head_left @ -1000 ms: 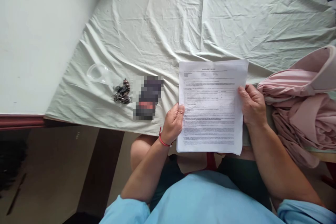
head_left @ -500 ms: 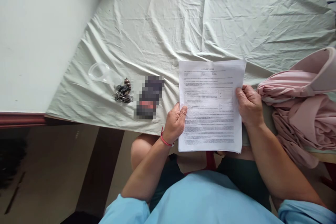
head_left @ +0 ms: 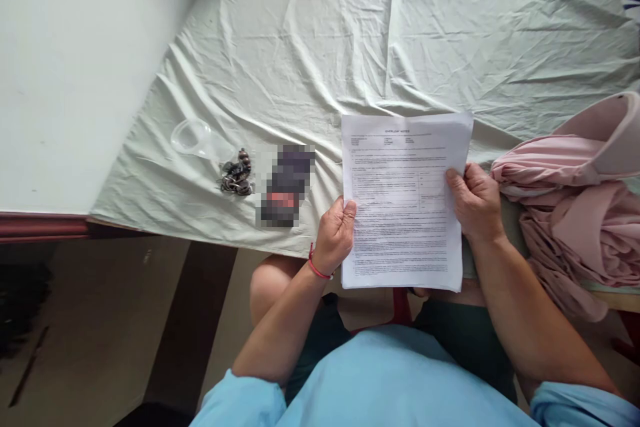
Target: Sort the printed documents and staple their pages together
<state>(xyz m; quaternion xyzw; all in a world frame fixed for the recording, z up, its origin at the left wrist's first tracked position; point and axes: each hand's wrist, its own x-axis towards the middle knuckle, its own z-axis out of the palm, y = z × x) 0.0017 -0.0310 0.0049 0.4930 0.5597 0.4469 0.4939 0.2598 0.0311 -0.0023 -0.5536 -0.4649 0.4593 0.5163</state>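
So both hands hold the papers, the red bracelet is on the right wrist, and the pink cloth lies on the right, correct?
Not quite: the head view shows the red bracelet on the left wrist. The left hand and right hand do both hold the papers, and the pink cloth lies on the right.

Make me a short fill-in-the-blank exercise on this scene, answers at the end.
1. The papers are gripped by ____ hands: the left hand and the right hand.
2. The bracelet is coloured ____.
3. The dark pixelated item lies nearer the ____ hand.
4. The bundled fabric is coloured ____.

Missing words: two; red; left; pink.
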